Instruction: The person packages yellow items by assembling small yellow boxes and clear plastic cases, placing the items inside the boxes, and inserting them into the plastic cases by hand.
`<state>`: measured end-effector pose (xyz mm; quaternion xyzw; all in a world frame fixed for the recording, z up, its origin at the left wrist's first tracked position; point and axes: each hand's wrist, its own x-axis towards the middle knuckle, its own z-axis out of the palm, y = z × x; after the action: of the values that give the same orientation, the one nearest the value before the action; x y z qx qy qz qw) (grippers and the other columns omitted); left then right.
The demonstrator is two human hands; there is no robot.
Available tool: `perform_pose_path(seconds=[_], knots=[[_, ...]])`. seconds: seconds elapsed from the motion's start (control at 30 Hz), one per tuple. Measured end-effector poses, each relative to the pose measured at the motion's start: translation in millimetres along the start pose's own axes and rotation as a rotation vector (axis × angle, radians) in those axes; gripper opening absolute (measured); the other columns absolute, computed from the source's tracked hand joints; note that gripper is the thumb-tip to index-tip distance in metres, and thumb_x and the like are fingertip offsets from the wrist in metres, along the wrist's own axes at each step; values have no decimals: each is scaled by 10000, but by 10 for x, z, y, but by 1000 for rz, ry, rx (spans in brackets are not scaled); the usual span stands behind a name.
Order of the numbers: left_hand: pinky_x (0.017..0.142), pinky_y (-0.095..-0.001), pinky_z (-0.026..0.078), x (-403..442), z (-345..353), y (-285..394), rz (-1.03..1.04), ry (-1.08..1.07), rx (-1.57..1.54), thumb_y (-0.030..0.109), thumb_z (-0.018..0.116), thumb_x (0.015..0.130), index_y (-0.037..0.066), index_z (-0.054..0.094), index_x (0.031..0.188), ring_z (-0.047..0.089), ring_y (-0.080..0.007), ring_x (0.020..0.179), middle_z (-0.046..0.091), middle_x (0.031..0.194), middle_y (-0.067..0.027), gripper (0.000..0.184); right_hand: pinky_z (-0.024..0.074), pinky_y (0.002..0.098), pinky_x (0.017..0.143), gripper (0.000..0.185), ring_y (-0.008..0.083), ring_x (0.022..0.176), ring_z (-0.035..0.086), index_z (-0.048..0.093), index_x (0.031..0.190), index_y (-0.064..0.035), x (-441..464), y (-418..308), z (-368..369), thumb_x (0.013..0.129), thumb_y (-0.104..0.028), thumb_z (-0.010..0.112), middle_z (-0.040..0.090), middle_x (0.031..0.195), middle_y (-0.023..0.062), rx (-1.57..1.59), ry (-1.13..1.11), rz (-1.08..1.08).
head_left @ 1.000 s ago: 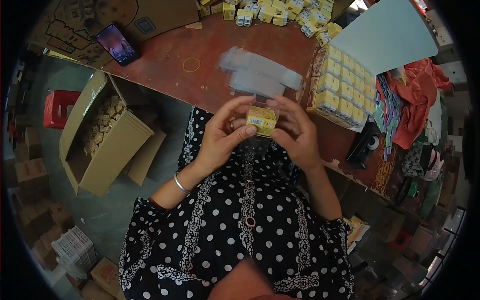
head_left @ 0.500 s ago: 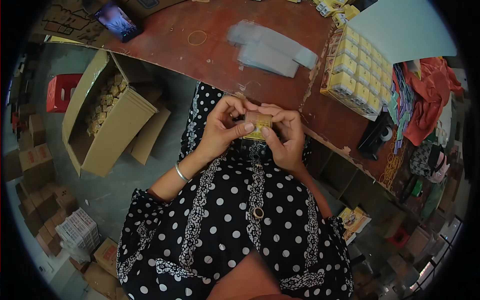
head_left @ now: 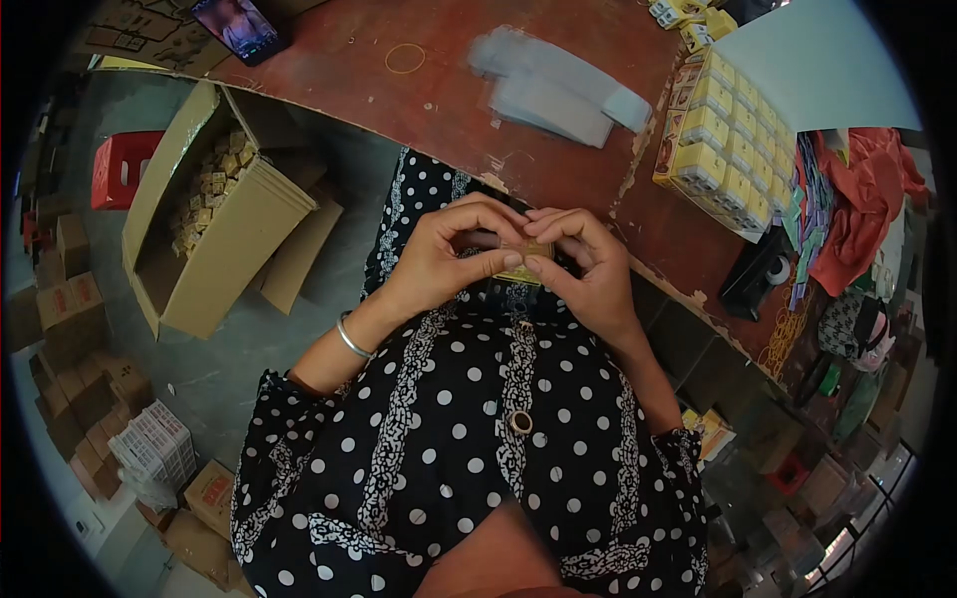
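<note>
Between my two hands, in front of my chest, is a small yellow box that seems to have a clear plastic wrap around it. My left hand grips its left side, thumb on the near face and fingers curled over the far edge. On the opposite side, my right hand pinches it in the same way, both thumbs almost meeting. Fingers hide most of the box. Beyond them on the red table lies a loose pile of clear plastic sleeves.
A tray of yellow boxes stands right on the table. A rubber band and a phone are at the far left. An open carton of small yellow pieces stands on the floor at left.
Both hands have shifted slightly right with the box. Their fingers now arch higher over its far edge and the thumbs sit closer together, covering more of it. The view has shifted slightly.
</note>
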<state>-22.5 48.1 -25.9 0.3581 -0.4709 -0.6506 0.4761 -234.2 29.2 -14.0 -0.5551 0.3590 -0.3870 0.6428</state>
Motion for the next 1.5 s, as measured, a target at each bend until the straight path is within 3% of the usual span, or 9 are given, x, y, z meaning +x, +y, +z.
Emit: perform_pose_path(seconds=[0.53, 0.8, 1.07, 1.13, 1.27, 1.3, 1.4, 1.47, 1.5], knots=[[793, -233, 533, 26, 122, 78, -82, 110, 78, 40, 722, 918, -16, 738, 988, 667, -102, 880, 662, 990, -40, 91, 558, 251, 793, 85, 103, 909, 675, 634, 885, 24, 83, -92, -66, 892, -3, 715, 705, 996, 112, -100, 11, 84], [786, -234, 521, 2, 90, 46, -30, 86, 119, 75, 728, 924, -12, 739, 1015, 654, -105, 903, 668, 1007, -55, 127, 539, 311, 884, 81, 165, 999, 679, 649, 915, 27, 75, -50, -130, 900, -20, 712, 714, 998, 120, -130, -39, -5], [975, -321, 555, -126, 72, -32, -29, 0, -24, 22, 697, 924, 5, 705, 1165, 623, -190, 1171, 537, 1366, -105, 241, 532, 370, 934, 98, 286, 1075, 681, 657, 961, 10, -78, 171, -99, 889, -19, 716, 701, 1064, 138, -254, 43, -277], [980, -326, 552, -146, 60, -70, -36, -23, -34, 3, 694, 919, 6, 693, 1185, 617, -197, 1185, 515, 1397, -108, 266, 539, 388, 926, 134, 308, 1101, 668, 665, 987, 1, -83, 183, -120, 874, -27, 732, 692, 1107, 142, -433, 27, -502], [1002, -337, 524, -131, 67, -5, -77, -19, 8, -56, 660, 910, -4, 663, 1195, 582, -207, 1237, 502, 1438, -119, 289, 547, 388, 894, 169, 312, 1123, 635, 683, 1046, -14, -137, -110, -181, 880, -23, 716, 661, 1183, 148, -677, 56, -485], [1001, -335, 513, -102, 71, -3, -22, -15, -5, -60, 660, 906, -2, 663, 1189, 579, -206, 1232, 502, 1443, -124, 289, 547, 388, 894, 169, 312, 1123, 635, 683, 1046, -14, -207, -211, -284, 880, -23, 716, 661, 1183, 148, -738, 107, -479], [981, -324, 490, 4, 40, -14, 111, 18, 37, -51, 674, 894, 5, 667, 1167, 571, -200, 1215, 507, 1450, -147, 279, 514, 332, 891, 141, 237, 1138, 614, 666, 1071, 4, -564, -416, -784, 945, -57, 646, 659, 1198, 154, -711, 910, -472], [966, -314, 482, 69, 17, 14, 71, 30, 12, -1, 699, 898, 12, 668, 1170, 570, -193, 1200, 521, 1441, -161, 275, 490, 220, 712, 173, 119, 933, 622, 692, 1025, 12, -910, -545, -1315, 998, -145, 623, 665, 1212, 123, -538, 1318, -442], [959, -312, 481, 118, 45, 32, 82, 33, 10, 27, 707, 905, 12, 672, 1163, 577, -195, 1185, 533, 1428, -166, 261, 490, 220, 712, 173, 119, 933, 622, 692, 1025, 12, -1106, -545, -1561, 998, -145, 623, 665, 1212, 123, -551, 1348, -448]])
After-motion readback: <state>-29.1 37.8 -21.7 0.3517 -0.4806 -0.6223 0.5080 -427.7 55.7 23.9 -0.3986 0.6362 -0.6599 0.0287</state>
